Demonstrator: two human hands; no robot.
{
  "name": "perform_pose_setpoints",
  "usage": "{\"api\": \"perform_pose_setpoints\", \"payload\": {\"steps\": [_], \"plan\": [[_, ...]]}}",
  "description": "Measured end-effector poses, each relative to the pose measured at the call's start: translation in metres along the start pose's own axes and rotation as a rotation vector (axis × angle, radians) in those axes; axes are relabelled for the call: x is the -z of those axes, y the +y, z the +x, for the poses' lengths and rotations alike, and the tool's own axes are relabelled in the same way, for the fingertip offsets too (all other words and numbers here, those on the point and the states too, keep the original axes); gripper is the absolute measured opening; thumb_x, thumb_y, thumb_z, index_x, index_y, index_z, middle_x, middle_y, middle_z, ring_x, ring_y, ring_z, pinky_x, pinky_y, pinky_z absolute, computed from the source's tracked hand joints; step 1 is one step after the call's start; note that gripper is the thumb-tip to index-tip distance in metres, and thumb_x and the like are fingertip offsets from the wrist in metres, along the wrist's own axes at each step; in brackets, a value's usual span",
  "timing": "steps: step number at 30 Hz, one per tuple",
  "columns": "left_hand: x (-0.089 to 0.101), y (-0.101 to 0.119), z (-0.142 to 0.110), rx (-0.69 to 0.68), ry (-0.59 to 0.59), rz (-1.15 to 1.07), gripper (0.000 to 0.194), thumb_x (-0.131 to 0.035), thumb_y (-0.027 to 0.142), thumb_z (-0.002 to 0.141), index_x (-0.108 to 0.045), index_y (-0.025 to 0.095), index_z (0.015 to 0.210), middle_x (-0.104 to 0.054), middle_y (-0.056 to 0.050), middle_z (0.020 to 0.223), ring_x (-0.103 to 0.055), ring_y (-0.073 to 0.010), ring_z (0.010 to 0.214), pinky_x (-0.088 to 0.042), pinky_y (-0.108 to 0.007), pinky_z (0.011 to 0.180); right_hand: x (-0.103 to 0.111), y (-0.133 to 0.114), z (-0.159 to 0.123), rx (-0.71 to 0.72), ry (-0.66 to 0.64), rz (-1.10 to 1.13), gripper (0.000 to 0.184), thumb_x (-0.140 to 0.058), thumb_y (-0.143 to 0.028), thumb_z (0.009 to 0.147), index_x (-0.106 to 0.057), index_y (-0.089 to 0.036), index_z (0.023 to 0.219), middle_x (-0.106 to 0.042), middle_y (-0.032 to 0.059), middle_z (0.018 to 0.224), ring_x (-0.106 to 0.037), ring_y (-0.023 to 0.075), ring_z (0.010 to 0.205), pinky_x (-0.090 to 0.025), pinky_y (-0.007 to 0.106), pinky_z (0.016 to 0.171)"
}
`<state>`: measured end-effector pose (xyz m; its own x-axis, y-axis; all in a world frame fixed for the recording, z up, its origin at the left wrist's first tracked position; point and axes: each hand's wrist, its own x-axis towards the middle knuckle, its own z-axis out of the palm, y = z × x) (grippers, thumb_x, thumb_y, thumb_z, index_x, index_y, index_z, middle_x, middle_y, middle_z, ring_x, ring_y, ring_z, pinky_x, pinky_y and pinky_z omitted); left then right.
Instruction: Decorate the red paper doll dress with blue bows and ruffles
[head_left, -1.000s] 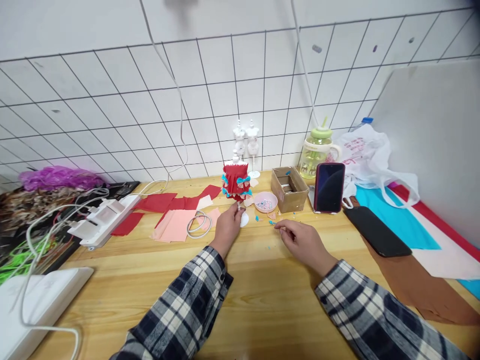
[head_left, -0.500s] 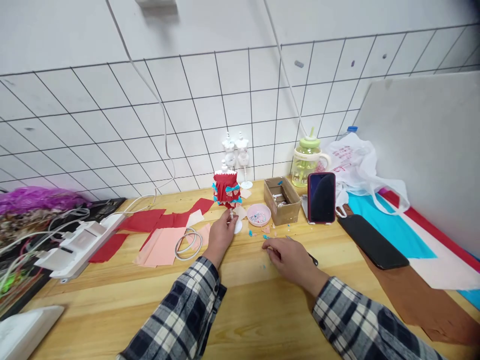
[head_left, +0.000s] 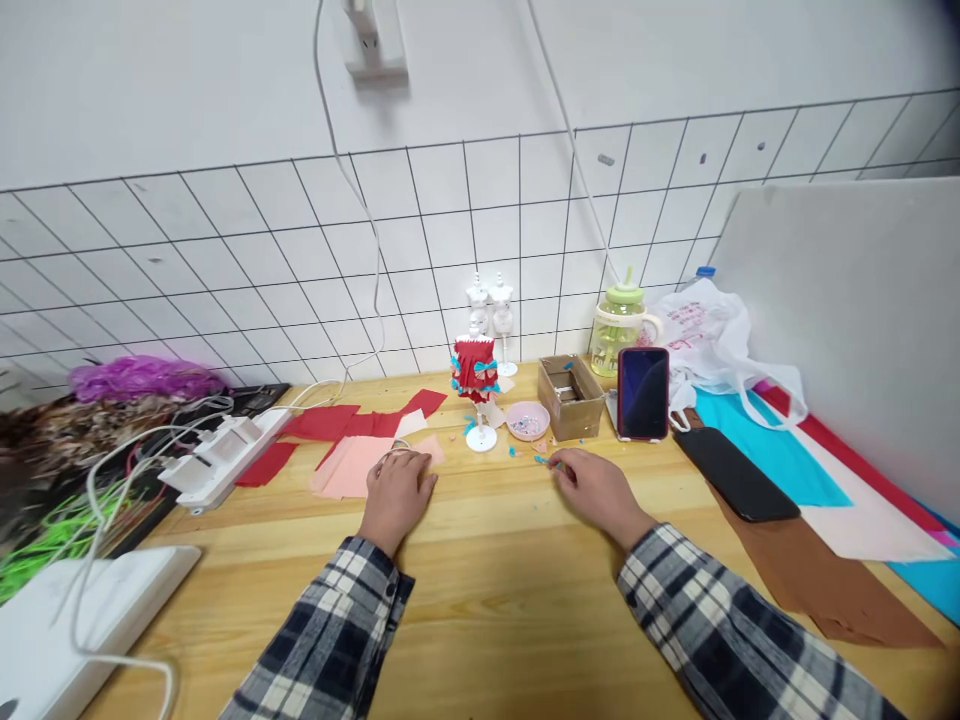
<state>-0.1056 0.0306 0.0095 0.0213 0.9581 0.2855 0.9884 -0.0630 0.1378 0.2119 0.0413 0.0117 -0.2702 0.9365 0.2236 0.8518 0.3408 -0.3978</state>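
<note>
My left hand (head_left: 397, 497) lies palm down over a coiled white cable (head_left: 396, 446) at the edge of the pink fabric (head_left: 346, 472). Its thumb is apart from the fingers, whose tips are partly hidden. My right hand (head_left: 596, 492) rests on the table with fingers pressed together, their tips beside a small blue scrap (head_left: 541, 460). What they pinch, if anything, cannot be made out. Between and beyond both hands, untouched, a small white mannequin stand (head_left: 481, 438) stands upright, wearing a red dress (head_left: 475, 368) with blue bows.
Behind are two bare white mannequins (head_left: 502, 318), a pink dish of beads (head_left: 528, 421) and a cardboard box (head_left: 582, 408). A propped phone (head_left: 643, 393), bottle (head_left: 619, 325), black case (head_left: 739, 472) and coloured fabrics (head_left: 814, 570) occupy the right. A power strip (head_left: 225, 465) and red fabric (head_left: 322, 421) lie left.
My left hand has let go of the mannequin's stem and moved left onto the coiled cable. The right hand stays near the blue scrap. The head view has shifted left.
</note>
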Motion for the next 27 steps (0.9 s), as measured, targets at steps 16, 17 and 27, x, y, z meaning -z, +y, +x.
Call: {"api": "perform_pose_setpoints", "payload": {"steps": [16,17,27], "plan": [[-0.024,0.061,0.044,0.078,0.149,-0.436,0.045,-0.057,0.043,0.084,-0.059,0.018,0.121,-0.070,-0.010,0.105,-0.062,-0.0246,0.100,-0.045,-0.035,0.085,-0.006,-0.005,0.001,-0.005,-0.053,-0.055,0.022,-0.047,-0.022,0.088,-0.066,-0.022,0.100,-0.070,0.0041,0.100,-0.062,0.0181,0.095,-0.040,0.027,0.078],[-0.029,0.068,0.053,0.102,0.134,-0.459,0.046,-0.060,0.044,0.082,-0.059,0.019,0.121,-0.070,-0.009,0.105,-0.063,-0.0243,0.098,-0.046,-0.033,0.082,-0.006,-0.005,0.002,-0.006,-0.055,-0.052,0.022,-0.047,-0.022,0.088,-0.066,-0.022,0.099,-0.070,0.0039,0.101,-0.062,0.0180,0.095,-0.040,0.027,0.078],[-0.044,0.058,0.080,0.075,0.025,-0.431,0.029,-0.049,0.035,0.089,-0.070,0.021,0.102,-0.073,-0.011,0.097,-0.066,-0.0231,0.088,-0.044,-0.029,0.073,-0.006,-0.002,0.006,0.013,-0.047,0.060,0.022,-0.047,-0.020,0.087,-0.065,-0.023,0.099,-0.070,0.0018,0.097,-0.062,0.0169,0.090,-0.041,0.027,0.078]]}}
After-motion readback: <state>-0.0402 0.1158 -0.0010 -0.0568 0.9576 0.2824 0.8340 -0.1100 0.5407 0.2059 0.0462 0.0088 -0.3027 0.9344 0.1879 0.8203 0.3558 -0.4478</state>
